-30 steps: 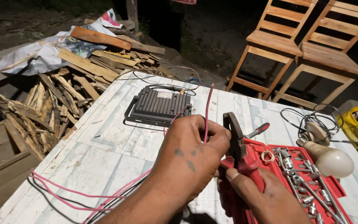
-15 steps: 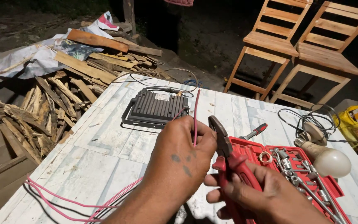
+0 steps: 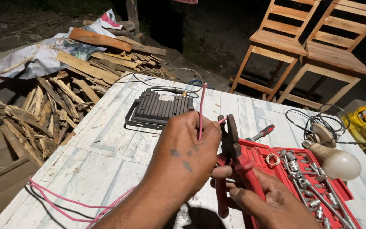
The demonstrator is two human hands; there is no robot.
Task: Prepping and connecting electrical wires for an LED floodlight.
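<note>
Hands front and centre at the near edge of the white table (image 3: 106,169): we see the left hand (image 3: 183,157) closed around a thin pink wire (image 3: 200,110), its free end sticking straight up past the fingers. The right hand (image 3: 272,201) is wrapped round the red grips of a pair of pliers (image 3: 234,157), and the dark nose of the pliers stands up just right of the left hand, touching the wire where it bends out by the thumb. The wire's slack trails away to the near left across the table. Far from us lies a dark finned lamp housing (image 3: 159,108). To the right we have an open red tool case (image 3: 310,178) of sockets, a light bulb (image 3: 337,163) beside it, and two wooden chairs (image 3: 314,46) beyond the table
</note>
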